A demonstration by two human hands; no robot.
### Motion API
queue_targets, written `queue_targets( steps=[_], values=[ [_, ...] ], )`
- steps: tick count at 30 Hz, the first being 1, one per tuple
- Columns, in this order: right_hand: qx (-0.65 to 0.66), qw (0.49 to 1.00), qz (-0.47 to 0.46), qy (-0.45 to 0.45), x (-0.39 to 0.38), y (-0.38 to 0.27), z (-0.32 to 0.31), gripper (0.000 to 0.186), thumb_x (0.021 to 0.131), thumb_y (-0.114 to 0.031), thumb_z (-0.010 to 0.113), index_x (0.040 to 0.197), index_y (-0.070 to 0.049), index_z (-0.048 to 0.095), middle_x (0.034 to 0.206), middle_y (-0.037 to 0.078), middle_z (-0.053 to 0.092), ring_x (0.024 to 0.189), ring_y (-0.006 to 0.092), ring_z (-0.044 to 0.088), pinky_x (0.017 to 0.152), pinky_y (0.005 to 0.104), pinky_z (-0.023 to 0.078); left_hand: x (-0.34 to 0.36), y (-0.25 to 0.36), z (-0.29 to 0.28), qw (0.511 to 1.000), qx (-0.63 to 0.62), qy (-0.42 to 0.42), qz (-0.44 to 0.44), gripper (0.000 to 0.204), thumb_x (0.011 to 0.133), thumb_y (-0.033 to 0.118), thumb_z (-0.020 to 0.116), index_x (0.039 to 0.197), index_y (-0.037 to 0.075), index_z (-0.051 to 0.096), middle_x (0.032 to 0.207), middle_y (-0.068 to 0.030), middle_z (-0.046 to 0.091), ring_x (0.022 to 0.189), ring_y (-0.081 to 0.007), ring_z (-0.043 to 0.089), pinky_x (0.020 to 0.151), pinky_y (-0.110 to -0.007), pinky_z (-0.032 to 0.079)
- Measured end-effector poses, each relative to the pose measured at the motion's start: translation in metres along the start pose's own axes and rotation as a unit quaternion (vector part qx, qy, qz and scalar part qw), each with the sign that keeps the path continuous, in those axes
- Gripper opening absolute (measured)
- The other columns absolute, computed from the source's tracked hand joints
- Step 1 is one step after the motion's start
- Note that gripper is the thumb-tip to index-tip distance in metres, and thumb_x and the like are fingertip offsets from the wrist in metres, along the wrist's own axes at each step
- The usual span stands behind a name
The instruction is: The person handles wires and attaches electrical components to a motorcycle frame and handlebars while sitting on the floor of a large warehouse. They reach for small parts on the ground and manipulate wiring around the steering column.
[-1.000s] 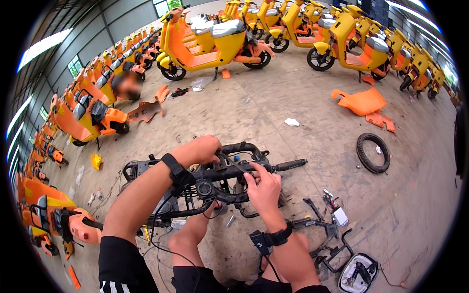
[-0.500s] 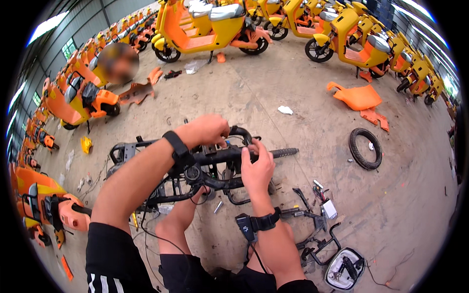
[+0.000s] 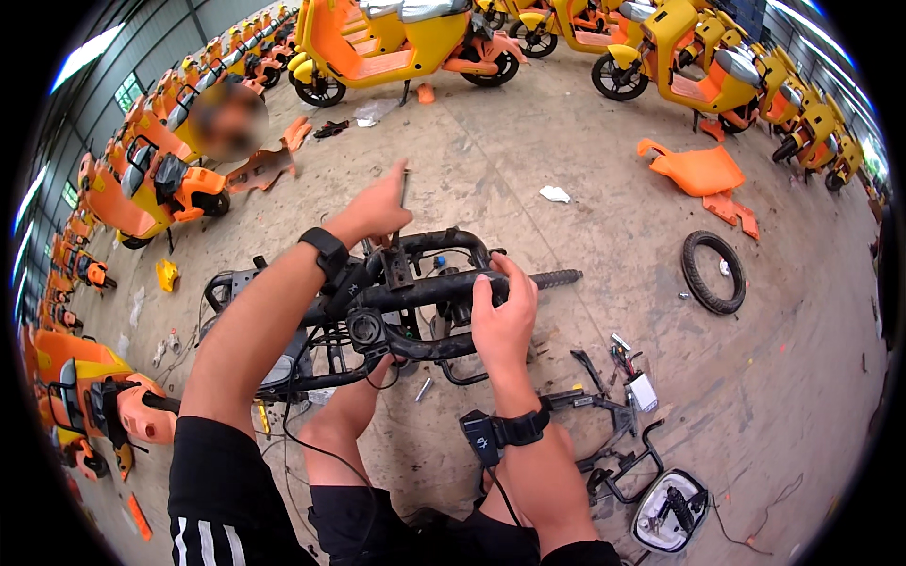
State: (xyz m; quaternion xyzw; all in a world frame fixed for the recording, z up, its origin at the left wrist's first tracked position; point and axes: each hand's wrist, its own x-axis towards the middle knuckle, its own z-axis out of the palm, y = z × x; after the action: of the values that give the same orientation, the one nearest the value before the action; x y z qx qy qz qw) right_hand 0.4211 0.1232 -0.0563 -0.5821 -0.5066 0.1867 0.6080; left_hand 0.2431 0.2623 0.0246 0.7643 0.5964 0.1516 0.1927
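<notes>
A stripped black scooter frame [image 3: 429, 291] lies across in front of me, its tubes scuffed and its wiring loose. Above its far side, my left hand [image 3: 380, 206] is closed around a thin dark metal rod [image 3: 406, 193], the index finger stretched along it. The rod's lower end meets a bracket [image 3: 397, 268] on the frame; the exact contact is hard to make out. My right hand [image 3: 506, 316] grips the frame's thick tube near its right end, thumb on the near side and fingers over the top. Beyond that hand, a ribbed black shaft [image 3: 559, 278] sticks out.
Right of the frame lie a tyre [image 3: 713, 274], an orange body panel [image 3: 696, 171], a white-and-silver box with wires [image 3: 643, 391], black metal brackets [image 3: 604, 407] and a headlight housing [image 3: 669, 510]. Yellow-orange scooters [image 3: 396, 52] stand in rows behind. A blurred person [image 3: 229, 121] is at far left.
My left hand has lifted and moved left and away from the tube, and the rod now shows in it. The right hand stays at the tube's right end, its fingers closer on it.
</notes>
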Motion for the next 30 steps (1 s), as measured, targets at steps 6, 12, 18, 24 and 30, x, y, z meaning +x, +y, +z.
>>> queue_targets(
  steps=[6,12,18,24,30],
  values=[
    [0.042,0.998,0.024,-0.028,0.000,-0.006,0.003,0.029,0.083,-0.011,0.059,0.109,-0.001,0.060,0.102,0.013,0.063,0.103,0.0301,0.054,0.093,0.0400,0.040,-0.009,-0.004,-0.018,0.988,0.081,-0.080,-0.103,0.062,0.079,0.030,0.056,0.136,0.010,0.040,0.106,-0.0255,0.061,0.073,-0.0394,0.066,0.076,-0.052,0.052],
    [0.044,0.998,0.019,-0.029,0.000,-0.005,0.003,0.025,0.083,-0.011,0.059,0.105,-0.002,0.063,0.102,0.013,0.063,0.104,0.0305,0.053,0.094,0.0396,0.040,-0.024,-0.025,-0.016,0.961,0.269,0.040,-0.047,0.056,0.085,0.054,0.053,0.124,0.014,0.053,0.133,-0.0258,0.044,0.130,-0.0358,0.038,0.101,-0.053,0.036],
    [0.051,0.998,0.028,-0.036,0.000,-0.004,-0.001,0.021,0.083,-0.011,0.059,0.100,-0.003,0.065,0.103,0.013,0.063,0.104,0.0305,0.053,0.094,0.0393,0.040,-0.031,-0.034,-0.033,0.918,0.376,0.041,0.121,0.055,0.090,0.058,0.046,0.107,0.009,0.061,0.143,-0.0112,0.039,0.141,-0.0299,0.019,0.107,-0.058,0.024],
    [0.062,0.997,0.034,-0.033,0.003,-0.001,-0.006,0.019,0.082,-0.012,0.059,0.097,-0.003,0.066,0.102,0.013,0.064,0.104,0.0301,0.053,0.093,0.0387,0.041,-0.040,-0.031,-0.053,0.906,0.376,0.011,0.194,0.051,0.087,0.054,0.054,0.093,0.004,0.061,0.100,-0.0103,0.056,0.106,-0.0279,0.048,0.098,-0.050,0.033],
    [0.073,0.996,0.029,-0.032,0.001,-0.002,-0.003,0.018,0.082,-0.012,0.059,0.095,-0.003,0.066,0.099,0.012,0.065,0.100,0.0296,0.054,0.091,0.0386,0.042,-0.052,-0.032,-0.060,0.911,0.386,-0.013,0.148,0.056,0.085,0.056,0.055,0.074,0.001,0.062,0.081,-0.0141,0.057,0.084,-0.0319,0.056,0.072,-0.042,0.044]
  ],
)
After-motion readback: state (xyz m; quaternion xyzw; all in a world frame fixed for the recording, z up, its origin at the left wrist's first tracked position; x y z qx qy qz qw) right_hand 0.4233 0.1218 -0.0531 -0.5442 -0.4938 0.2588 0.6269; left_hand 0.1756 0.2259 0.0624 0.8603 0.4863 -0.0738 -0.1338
